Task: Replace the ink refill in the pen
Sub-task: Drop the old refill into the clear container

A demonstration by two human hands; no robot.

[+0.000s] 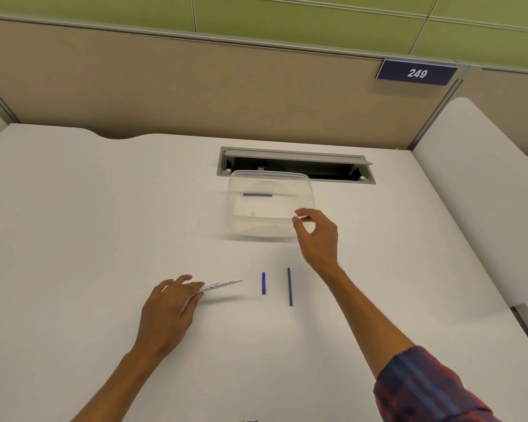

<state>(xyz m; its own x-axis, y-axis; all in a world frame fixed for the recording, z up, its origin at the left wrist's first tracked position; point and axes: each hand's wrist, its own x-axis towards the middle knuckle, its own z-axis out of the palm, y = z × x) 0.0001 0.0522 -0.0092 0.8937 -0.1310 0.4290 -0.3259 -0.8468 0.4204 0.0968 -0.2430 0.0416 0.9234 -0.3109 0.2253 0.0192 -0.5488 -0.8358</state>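
Observation:
My left hand [168, 312] holds the white pen barrel [223, 284] by one end; the barrel points right, low over the desk. To its right lie a short blue cap [263, 283] and a long dark blue refill [290, 286], both flat on the white desk. Farther back stands a clear plastic container [241, 220] with another blue refill [257, 194] inside. My right hand [316, 236] hovers at the container's near right corner, thumb and forefinger apart, holding nothing.
An open cable hatch [296, 164] is set in the white desk [73, 239] just behind the container. A beige partition with a "249" sign [416, 73] closes the back. A white divider [485, 193] borders the right side.

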